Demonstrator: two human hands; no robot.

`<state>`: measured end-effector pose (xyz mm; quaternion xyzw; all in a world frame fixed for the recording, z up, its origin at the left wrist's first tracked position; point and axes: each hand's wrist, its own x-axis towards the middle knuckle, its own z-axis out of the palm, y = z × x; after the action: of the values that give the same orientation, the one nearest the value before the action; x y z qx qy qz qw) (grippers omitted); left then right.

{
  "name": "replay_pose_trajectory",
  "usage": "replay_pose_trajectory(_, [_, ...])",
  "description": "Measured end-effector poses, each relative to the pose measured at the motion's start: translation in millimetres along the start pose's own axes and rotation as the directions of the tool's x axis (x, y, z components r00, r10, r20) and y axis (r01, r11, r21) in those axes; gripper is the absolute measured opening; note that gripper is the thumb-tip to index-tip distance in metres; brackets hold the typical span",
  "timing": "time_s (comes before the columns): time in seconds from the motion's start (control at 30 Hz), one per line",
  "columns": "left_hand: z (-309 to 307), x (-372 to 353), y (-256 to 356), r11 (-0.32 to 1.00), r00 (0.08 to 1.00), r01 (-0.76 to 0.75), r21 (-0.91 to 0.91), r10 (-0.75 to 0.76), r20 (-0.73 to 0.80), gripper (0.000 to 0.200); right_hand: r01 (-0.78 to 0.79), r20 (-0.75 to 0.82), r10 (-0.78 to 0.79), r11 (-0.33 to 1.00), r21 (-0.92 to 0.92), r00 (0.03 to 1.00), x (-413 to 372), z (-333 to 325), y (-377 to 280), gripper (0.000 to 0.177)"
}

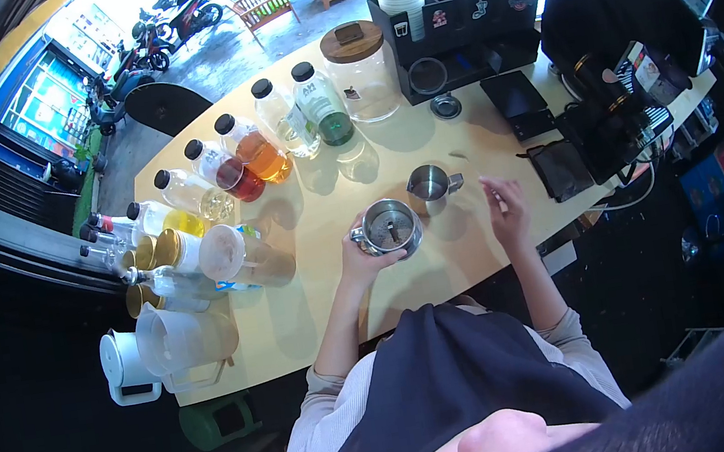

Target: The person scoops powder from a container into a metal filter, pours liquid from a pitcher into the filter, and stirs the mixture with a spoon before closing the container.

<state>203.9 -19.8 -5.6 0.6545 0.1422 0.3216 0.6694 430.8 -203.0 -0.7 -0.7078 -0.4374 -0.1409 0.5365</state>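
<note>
My left hand (370,260) is wrapped round a stainless steel mug (391,227) with a side handle, held near the table's front edge. Inside the mug shows a greyish round surface with a small dark narrow piece at its middle; I cannot make out what that piece is. Just beyond and to the right stands a small steel milk pitcher (431,185), its handle turned right. Close to that handle, my right hand (508,210) is raised with loosely bent fingers apart, and nothing shows in it.
Bottles of coloured liquid (264,156) line the table's left and far side, with plastic jugs (176,340) at the near left. A wooden-lidded jar (360,78) and a black cup organizer (460,36) stand at the back. A black pouch (561,170) and flat black device (517,102) lie right.
</note>
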Motion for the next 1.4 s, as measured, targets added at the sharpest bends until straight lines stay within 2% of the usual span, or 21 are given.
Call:
replay_pose_trajectory(0.03, [-1.6,-0.3,-2.7,1.000,1.000,0.000,0.003,0.000,0.003,0.084,0.000,0.035,0.001,1.000,-0.027,0.999,-10.2,3.2,4.7,0.029])
replay_pose_trajectory(0.17, [-3.6,-1.8,-5.1,0.999,1.000,0.017,0.041,-0.016,-0.005,0.081,0.072,0.138,-0.052,0.988,-0.140,0.989,-36.2,7.7,22.8,0.035])
replay_pose_trajectory(0.23, [-2.7,-1.9,-2.7,0.999,1.000,0.027,0.027,-0.027,-0.009,0.080,0.049,0.222,0.008,0.967,-0.250,0.975,-43.7,7.6,25.5,0.039])
replay_pose_trajectory(0.27, [-2.8,-1.5,-2.3,0.999,1.000,0.021,0.042,-0.020,-0.014,0.079,0.044,0.221,0.013,0.968,-0.249,0.975,-46.6,8.0,26.5,0.039])
replay_pose_trajectory(0.33, [-3.5,-0.9,-2.0,0.998,1.000,0.017,0.061,-0.016,-0.014,0.078,-0.004,0.316,0.129,0.930,-0.367,0.940,-50.1,9.6,29.5,0.045])
replay_pose_trajectory(0.43, [-6.3,-1.7,-6.4,0.994,1.000,0.009,0.105,-0.008,-0.012,0.074,0.039,0.373,0.140,0.901,-0.433,0.917,-51.4,9.8,28.1,0.053])
replay_pose_trajectory(0.53, [-6.1,-3.1,-7.0,0.997,0.999,0.053,0.064,-0.052,-0.006,0.079,0.028,0.419,0.181,0.895,-0.446,0.890,-51.3,11.1,30.0,0.058])
replay_pose_trajectory(0.83, [6.6,-7.6,-5.0,0.998,0.994,0.036,0.054,-0.030,-0.105,0.075,0.073,0.423,0.158,0.874,-0.481,0.892,-52.5,11.6,30.0,0.066])
replay_pose_trajectory(1.0, [9.3,-9.1,-3.8,0.990,0.986,0.053,0.134,-0.031,-0.163,0.071,0.091,0.425,0.144,0.869,-0.486,0.894,-52.4,11.2,29.9,0.066])
replay_pose_trajectory(1.4, [6.4,-6.4,-9.2,0.991,0.985,0.036,0.132,-0.013,-0.171,0.070,0.121,0.449,0.166,0.831,-0.544,0.878,-52.2,13.6,30.1,0.064])
